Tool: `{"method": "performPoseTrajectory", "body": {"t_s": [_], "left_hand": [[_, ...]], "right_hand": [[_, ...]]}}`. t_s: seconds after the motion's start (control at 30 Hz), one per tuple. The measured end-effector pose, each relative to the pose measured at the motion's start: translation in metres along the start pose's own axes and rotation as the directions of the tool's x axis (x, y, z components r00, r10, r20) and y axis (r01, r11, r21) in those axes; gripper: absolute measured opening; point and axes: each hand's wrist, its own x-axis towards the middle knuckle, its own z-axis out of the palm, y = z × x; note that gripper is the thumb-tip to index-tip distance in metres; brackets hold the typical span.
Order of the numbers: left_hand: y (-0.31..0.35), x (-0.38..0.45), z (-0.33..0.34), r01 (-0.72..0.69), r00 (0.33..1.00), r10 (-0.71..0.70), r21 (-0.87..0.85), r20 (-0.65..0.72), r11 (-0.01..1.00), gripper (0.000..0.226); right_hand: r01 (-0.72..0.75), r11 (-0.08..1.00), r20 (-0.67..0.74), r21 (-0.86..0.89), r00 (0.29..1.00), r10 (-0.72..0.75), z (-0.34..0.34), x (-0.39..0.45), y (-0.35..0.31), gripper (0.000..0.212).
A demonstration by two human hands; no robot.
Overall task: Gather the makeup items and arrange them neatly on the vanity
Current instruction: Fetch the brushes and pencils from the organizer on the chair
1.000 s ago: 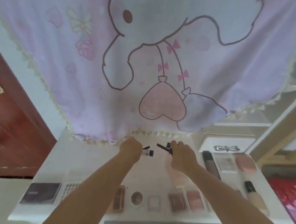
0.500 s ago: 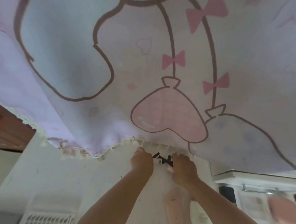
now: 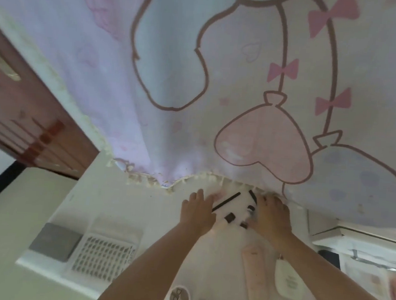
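Several small black makeup items lie at the back of the white vanity (image 3: 122, 205), just before the fringe of a hanging cloth. A thin black pencil (image 3: 226, 201) lies slanted, a second black stick (image 3: 252, 196) sits by the fringe, and two short black caps (image 3: 230, 217) (image 3: 243, 225) lie nearer me. My left hand (image 3: 197, 214) rests flat on the left of this cluster, its edge touching the pencil's near end. My right hand (image 3: 270, 219) rests on the right side, fingers stretched toward the fringe; a small blurred piece (image 3: 250, 210) sits against it.
A pink cartoon cloth (image 3: 197, 79) hangs over the back. A grey palette (image 3: 56, 241) and a white grid palette (image 3: 104, 258) lie at the left. A pink tube (image 3: 253, 270), a cream pouch (image 3: 288, 282) and a round compact (image 3: 178, 298) lie near me. A white drawer box (image 3: 360, 233) stands at the right.
Both hands have come down from holding the small black items above the top; the items now lie spread between them. My view has moved closer to the cloth.
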Motion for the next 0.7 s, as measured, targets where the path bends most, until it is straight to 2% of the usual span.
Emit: {"method": "performPoseTrajectory", "body": {"t_s": [0.17, 0.27, 0.33, 0.4, 0.5, 0.6, 0.7], "left_hand": [[-0.065, -0.084, -0.013, 0.190, 0.980, -0.184, 0.071, -0.080, 0.979, 0.037], [-0.109, -0.164, -0.015, 0.344, 0.932, -0.331, 0.073, -0.144, 0.936, 0.037], [-0.137, -0.230, -0.012, 0.456, 0.877, -0.441, 0.043, -0.190, 0.889, 0.037], [-0.164, -0.303, -0.005, 0.573, 0.799, -0.558, 0.006, -0.225, 0.819, 0.039], [-0.197, -0.419, 0.015, 0.728, 0.638, -0.720, -0.090, -0.273, 0.679, 0.040], [-0.216, -0.537, 0.045, 0.852, 0.439, -0.852, -0.170, -0.284, 0.495, 0.045], [-0.224, -0.652, 0.086, 0.929, 0.226, -0.943, -0.238, -0.242, 0.284, 0.050]], "right_hand": [[0.246, 0.968, -0.046, -0.058, 0.967, -0.249, -0.019, -0.032, -0.083, 0.046], [0.430, 0.897, -0.080, -0.098, 0.895, -0.438, -0.034, -0.073, -0.159, 0.038], [0.560, 0.824, -0.089, -0.089, 0.819, -0.566, -0.042, -0.114, -0.217, 0.040], [0.692, 0.717, -0.110, -0.086, 0.708, -0.697, -0.048, -0.166, -0.276, 0.043], [0.857, 0.506, -0.127, -0.095, 0.493, -0.861, -0.049, -0.259, -0.360, 0.046], [0.956, 0.253, -0.029, -0.148, 0.251, -0.967, -0.038, -0.360, -0.430, 0.057], [0.985, 0.011, 0.091, -0.170, 0.027, -0.995, -0.016, -0.463, -0.486, 0.062]]}}
